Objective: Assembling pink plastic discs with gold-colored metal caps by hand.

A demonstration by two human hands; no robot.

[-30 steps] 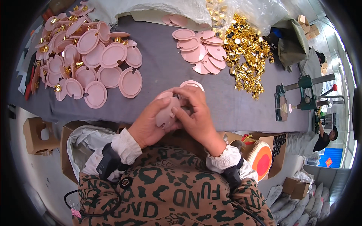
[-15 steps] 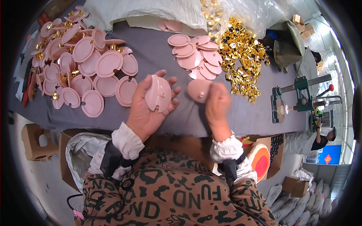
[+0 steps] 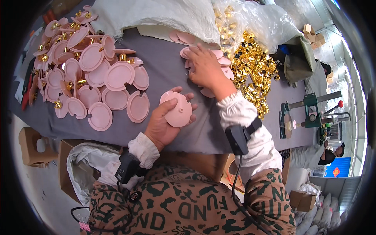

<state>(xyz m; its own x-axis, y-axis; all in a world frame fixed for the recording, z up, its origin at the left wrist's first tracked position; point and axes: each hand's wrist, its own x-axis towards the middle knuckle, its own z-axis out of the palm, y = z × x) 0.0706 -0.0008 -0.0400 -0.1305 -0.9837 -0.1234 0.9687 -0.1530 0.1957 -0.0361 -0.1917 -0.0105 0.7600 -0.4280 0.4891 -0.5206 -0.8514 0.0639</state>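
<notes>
Above the near part of the table, my left hand [image 3: 162, 119] holds a round pink lid [image 3: 179, 112] with a small central knob and a notch in its rim. My thumb lies over its face and the fingers curl behind it; a second edge at its upper left may be another lid under it. Farther off, my right hand [image 3: 207, 70] reaches over a pile of plain pink lids [image 3: 228, 72], its fingers stretched across them. Part of that pile is hidden by the hand. To the left lies a large heap of pink lids [image 3: 119, 75], several with gold knobs.
Gold knobs [image 3: 252, 74] are heaped right of the plain lids, beside clear plastic bags [image 3: 262, 23]. A white sack [image 3: 156, 13] covers the table's far side. A green hand press [image 3: 311, 111] stands at the right. Cardboard boxes [image 3: 33, 147] sit below; another person [image 3: 331, 154] is at far right.
My right hand has moved away to the lid pile, and the lid it held is no longer in it. My left hand has shifted slightly right and nearer, still gripping a lid.
</notes>
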